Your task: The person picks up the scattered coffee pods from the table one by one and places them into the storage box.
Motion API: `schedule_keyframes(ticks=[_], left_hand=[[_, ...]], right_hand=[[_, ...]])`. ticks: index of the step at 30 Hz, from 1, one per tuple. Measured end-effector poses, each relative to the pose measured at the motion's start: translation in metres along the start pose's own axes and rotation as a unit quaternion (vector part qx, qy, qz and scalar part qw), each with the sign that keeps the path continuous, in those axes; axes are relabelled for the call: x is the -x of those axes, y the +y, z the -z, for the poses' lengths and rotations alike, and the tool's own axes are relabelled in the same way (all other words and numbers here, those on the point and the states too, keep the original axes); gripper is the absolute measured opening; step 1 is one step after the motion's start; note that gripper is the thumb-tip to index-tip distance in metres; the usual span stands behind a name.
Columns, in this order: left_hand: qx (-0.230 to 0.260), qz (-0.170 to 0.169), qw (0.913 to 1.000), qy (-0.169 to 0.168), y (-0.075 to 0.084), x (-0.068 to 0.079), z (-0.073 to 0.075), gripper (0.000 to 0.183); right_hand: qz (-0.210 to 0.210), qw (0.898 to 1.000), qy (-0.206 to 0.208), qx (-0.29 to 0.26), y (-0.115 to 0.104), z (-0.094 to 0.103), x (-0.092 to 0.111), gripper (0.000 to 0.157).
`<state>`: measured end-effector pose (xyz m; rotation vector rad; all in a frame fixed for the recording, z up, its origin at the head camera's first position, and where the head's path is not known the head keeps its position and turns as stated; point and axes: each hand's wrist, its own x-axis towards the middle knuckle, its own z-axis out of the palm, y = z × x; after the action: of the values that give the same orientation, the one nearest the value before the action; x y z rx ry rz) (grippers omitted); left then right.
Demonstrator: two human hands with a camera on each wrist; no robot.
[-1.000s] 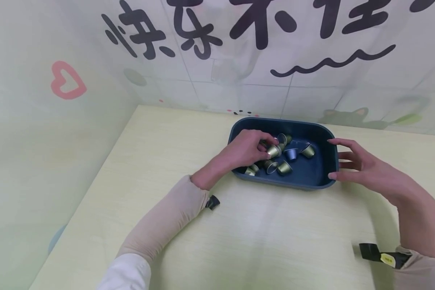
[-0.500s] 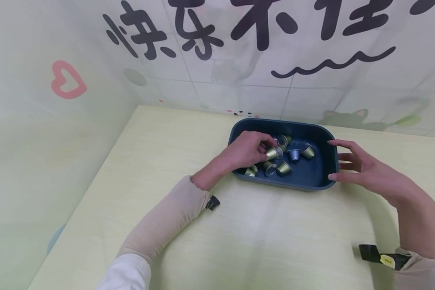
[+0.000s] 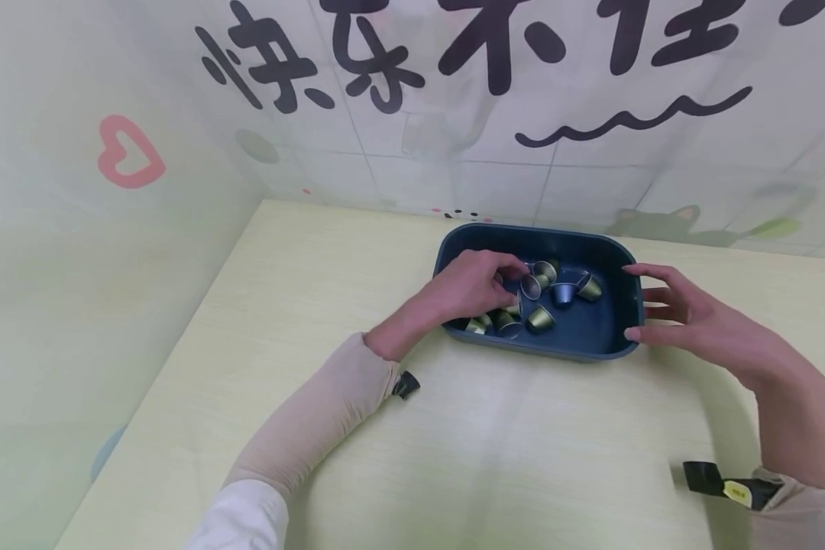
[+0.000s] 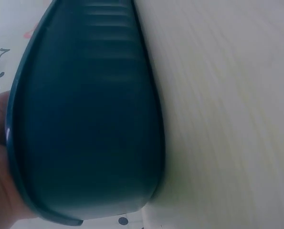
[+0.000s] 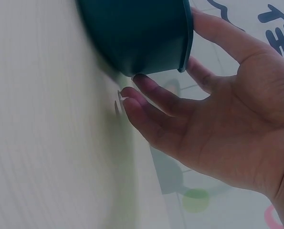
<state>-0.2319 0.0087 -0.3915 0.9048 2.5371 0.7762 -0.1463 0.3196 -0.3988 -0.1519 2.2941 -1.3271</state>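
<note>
A dark blue plastic bin stands on the table against the wall, with several coffee capsules inside, mostly gold-green. One blue coffee capsule lies among them. My left hand reaches over the bin's left end, thumb and index finger apart. Beside its fingertips lies a tilted capsule; other capsules are partly hidden under the hand. My right hand holds the bin's right end, thumb and index finger over the rim, other fingers outside. In the left wrist view the bin's outer wall covers most of the left hand.
The pale wood-grain table extends in front of the bin. Directly behind it rises a wall with dark lettering, and another wall stands at the left. Black straps hang at the sleeves.
The capsule that was between my left thumb and index finger now lies to their right in the bin. Neighbouring capsules have shifted slightly right. My right hand stays on the rim.
</note>
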Motion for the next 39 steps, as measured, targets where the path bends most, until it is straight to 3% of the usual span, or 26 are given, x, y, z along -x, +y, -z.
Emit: schedule_keyframes(ticks=[6, 15, 22, 31, 35, 39], left_hand=[[-0.009, 0.007, 0.9999, 0.003, 0.006, -0.002, -0.001, 0.042], [0.007, -0.01, 0.9999, 0.008, 0.007, 0.004, 0.007, 0.049], [-0.06, -0.035, 0.9966, 0.043, 0.008, 0.014, 0.011, 0.056], [-0.138, -0.041, 0.9883, 0.05, 0.01, 0.033, 0.008, 0.073], [-0.16, -0.061, 0.9839, 0.05, 0.009, 0.041, 0.008, 0.075], [-0.197, -0.079, 0.9752, 0.062, 0.009, 0.05, 0.008, 0.084]], right_hand=[[-0.003, 0.999, 0.008, 0.04, 0.002, 0.006, 0.002, 0.08], [-0.006, 0.996, 0.036, 0.085, 0.015, 0.02, 0.009, 0.083], [0.025, 0.992, 0.092, 0.08, 0.015, 0.021, 0.012, 0.083], [0.042, 0.979, 0.185, 0.079, 0.018, 0.012, 0.02, 0.081], [0.049, 0.974, 0.198, 0.097, 0.021, 0.008, 0.025, 0.088], [0.042, 0.974, 0.185, 0.127, 0.018, 0.001, 0.032, 0.096]])
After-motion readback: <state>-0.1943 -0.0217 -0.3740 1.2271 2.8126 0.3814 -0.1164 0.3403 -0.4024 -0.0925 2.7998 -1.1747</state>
